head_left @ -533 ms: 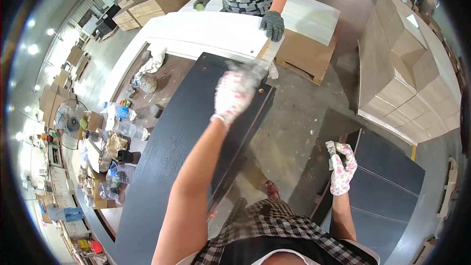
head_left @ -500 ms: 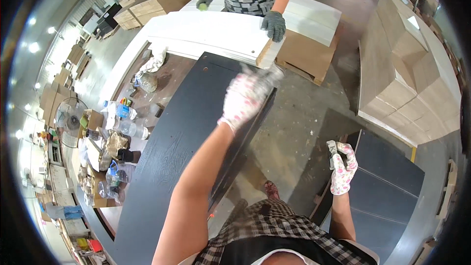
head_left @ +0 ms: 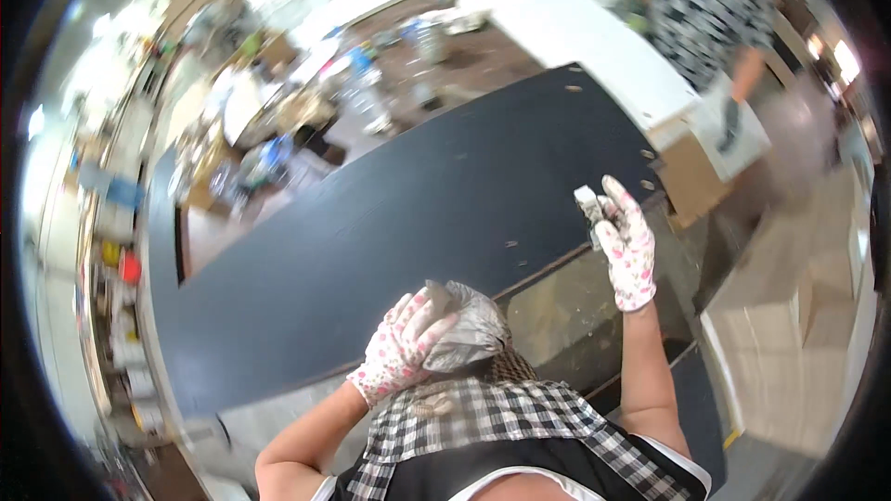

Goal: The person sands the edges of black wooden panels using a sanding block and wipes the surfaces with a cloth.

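A dark, nearly black panel [head_left: 427,213] lies across the table before me. My left hand [head_left: 399,353], in a white glove with pink flowers, is close to my apron at the panel's near edge. Its fingers are closed on a bunched grey cloth [head_left: 471,325]. My right hand [head_left: 631,246], gloved alike, is raised by the panel's right end. Between thumb and fingers it pinches a small grey-and-white piece [head_left: 588,208], whose kind I cannot make out. Small slots or holes [head_left: 574,88] show near the panel's right end.
Bottles [head_left: 367,97], bags and rags clutter the brown tabletop [head_left: 487,60] beyond the panel. White panels [head_left: 575,28] lie at the far side, where a co-worker [head_left: 710,14] in a patterned top stands. Stacked cardboard [head_left: 789,315] rises at right, near another dark panel [head_left: 691,399].
My view has turned, bringing the panel crosswise. My left hand has drawn the cloth back from the panel's far end to my body. My right hand has come up beside the panel with its small piece.
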{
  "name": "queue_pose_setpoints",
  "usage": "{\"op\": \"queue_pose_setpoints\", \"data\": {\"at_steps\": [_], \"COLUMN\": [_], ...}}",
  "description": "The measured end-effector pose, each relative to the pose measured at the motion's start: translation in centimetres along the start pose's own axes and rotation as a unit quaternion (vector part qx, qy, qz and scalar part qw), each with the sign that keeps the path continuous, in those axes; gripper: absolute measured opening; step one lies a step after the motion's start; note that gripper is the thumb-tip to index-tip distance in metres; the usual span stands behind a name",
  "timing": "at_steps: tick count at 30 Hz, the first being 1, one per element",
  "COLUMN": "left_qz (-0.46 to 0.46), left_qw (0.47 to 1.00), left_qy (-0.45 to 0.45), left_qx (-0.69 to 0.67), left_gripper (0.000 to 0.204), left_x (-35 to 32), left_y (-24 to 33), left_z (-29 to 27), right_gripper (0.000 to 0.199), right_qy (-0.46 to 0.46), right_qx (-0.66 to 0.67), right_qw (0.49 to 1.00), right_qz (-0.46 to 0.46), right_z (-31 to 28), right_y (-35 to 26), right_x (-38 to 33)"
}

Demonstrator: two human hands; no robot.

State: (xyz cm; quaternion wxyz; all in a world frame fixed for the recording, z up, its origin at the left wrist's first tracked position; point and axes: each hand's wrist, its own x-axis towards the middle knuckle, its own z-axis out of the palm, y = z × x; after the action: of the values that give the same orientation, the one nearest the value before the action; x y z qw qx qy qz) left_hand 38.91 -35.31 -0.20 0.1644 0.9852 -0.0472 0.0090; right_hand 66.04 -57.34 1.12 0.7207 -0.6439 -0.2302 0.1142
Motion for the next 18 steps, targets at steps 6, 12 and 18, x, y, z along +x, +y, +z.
{"op": "queue_pose_setpoints", "data": {"at_steps": [6,12,18], "left_qz": [-0.235,-0.484,-0.558], "left_qw": [0.959,0.785,0.67], "left_qy": [0.15,0.382,0.478], "left_qx": [0.045,0.056,0.109], "left_gripper": [0.044,0.023,0.031], "left_x": [-12.6,-27.3,-39.6], "left_y": [-2.8,-6.2,-11.3], "left_z": [0.5,0.2,-0.8], "right_gripper": [0.047,0.042,0.042], "right_qy": [-0.231,-0.3,-0.261], "right_qx": [-0.03,-0.043,-0.183], "right_qw": [0.972,0.951,0.934], "right_qz": [0.014,-0.057,-0.16], "right_z": [13.4,28.0,35.2], "right_y": [0.7,5.8,10.7], "right_x": [5.7,8.2,12.1]}}
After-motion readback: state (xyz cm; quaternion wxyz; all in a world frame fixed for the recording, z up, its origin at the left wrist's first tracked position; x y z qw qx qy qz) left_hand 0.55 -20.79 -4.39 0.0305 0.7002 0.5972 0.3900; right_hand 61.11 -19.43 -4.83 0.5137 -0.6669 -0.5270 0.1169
